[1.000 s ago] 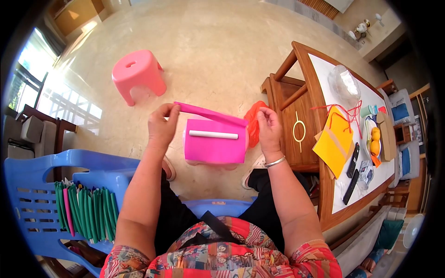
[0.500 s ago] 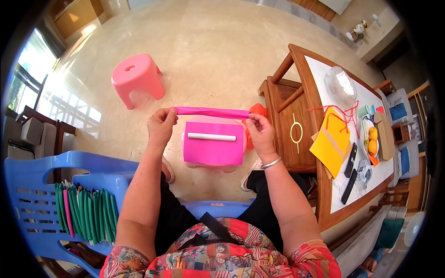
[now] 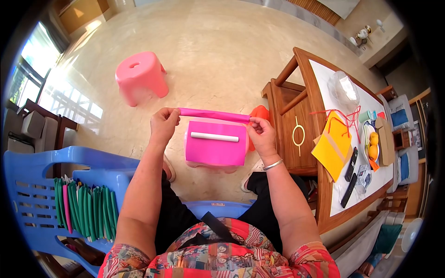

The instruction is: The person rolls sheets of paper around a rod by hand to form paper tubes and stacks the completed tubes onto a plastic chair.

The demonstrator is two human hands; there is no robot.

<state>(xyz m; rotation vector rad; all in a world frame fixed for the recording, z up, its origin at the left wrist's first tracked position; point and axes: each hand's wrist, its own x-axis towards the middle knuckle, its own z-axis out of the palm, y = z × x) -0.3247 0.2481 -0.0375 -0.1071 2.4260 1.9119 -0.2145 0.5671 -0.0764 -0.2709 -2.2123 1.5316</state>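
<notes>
Between my two hands a long, narrow folded strip of magenta paper (image 3: 214, 115) is stretched out. My left hand (image 3: 164, 123) pinches its left end, and my right hand (image 3: 262, 134) pinches the right end. Just below the strip, a flat magenta sheet (image 3: 215, 153) covers the top of a pale pink stool (image 3: 211, 166). A white stick or tube (image 3: 214, 137) lies across the upper part of that sheet; its exact kind I cannot tell. Neither hand touches the sheet or the white piece.
A pink stool (image 3: 141, 76) stands on the floor ahead to the left. Many green rolls (image 3: 88, 208) lie on a blue plastic chair (image 3: 37, 194) at left. The wooden table (image 3: 324, 221) at right holds yellow paper (image 3: 331, 148), black remotes (image 3: 348, 190) and red cord (image 3: 354, 116).
The whole view has shifted slightly. Both hands keep their pinch on the strip, which stays stretched above the sheet; little else differs.
</notes>
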